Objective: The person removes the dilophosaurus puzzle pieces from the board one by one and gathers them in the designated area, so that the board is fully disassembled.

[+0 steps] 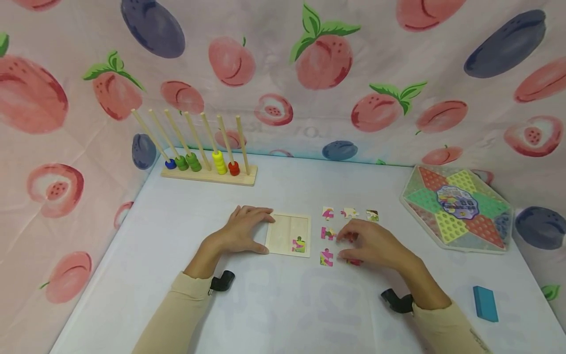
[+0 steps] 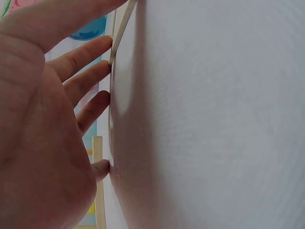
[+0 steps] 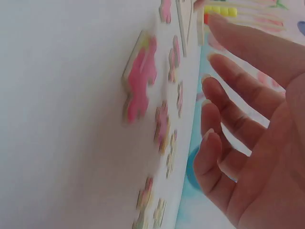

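A shallow wooden puzzle tray (image 1: pixel 279 231) lies on the white table, with one puzzle piece (image 1: pixel 298 244) in its lower right corner. My left hand (image 1: pixel 240 230) rests at the tray's left side, fingers and thumb spread and touching its edge. To the right of the tray lie several loose puzzle pieces (image 1: pixel 327 257) in rows, pink, green and cream. Over the right-hand ones hovers my right hand (image 1: pixel 376 243), its fingers loosely bent and partly hiding two pieces. In the right wrist view nothing shows between those fingers, and a pink piece (image 3: pixel 139 78) lies apart from them.
Behind, at the back left, stands a wooden peg stand (image 1: pixel 208 179) with coloured beads on tall rods. A hexagonal game box (image 1: pixel 460 206) lies at the right. Nearer the front right edge is a blue block (image 1: pixel 485 304). A fruit-patterned cloth rises behind the table.
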Demonstrator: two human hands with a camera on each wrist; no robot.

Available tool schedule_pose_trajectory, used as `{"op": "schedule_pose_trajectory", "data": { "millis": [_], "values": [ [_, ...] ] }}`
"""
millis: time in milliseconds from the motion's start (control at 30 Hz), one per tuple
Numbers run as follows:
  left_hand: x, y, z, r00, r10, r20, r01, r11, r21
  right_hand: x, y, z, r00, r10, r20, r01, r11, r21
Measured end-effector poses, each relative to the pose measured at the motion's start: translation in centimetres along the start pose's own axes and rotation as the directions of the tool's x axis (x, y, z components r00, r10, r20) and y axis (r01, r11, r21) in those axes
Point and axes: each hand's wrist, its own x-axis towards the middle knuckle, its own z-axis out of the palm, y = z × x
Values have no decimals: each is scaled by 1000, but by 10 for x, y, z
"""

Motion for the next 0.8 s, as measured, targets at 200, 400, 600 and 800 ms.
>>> {"op": "schedule_pose_trajectory", "data": {
  "millis": [200, 400, 600, 800],
  "values": [
    [0, 0, 0, 1000, 0, 3, 0, 1000, -7, 18, -16, 5, 997, -72, 20, 71, 997, 30],
    [1, -2, 1, 1000, -1, 2, 1, 1000, 9, 35, -36, 9, 982, -178, 60, 176, 984, 38],
    [1, -2, 0, 1000, -2, 2, 2, 1000, 9, 50, -50, 16, 969, -208, 130, 207, 978, 25],
    [1, -1, -1, 1000, -3, 10, 3, 1000, 10, 55, -54, 25, 960, -233, 157, 237, 971, -6]
  ]
}}
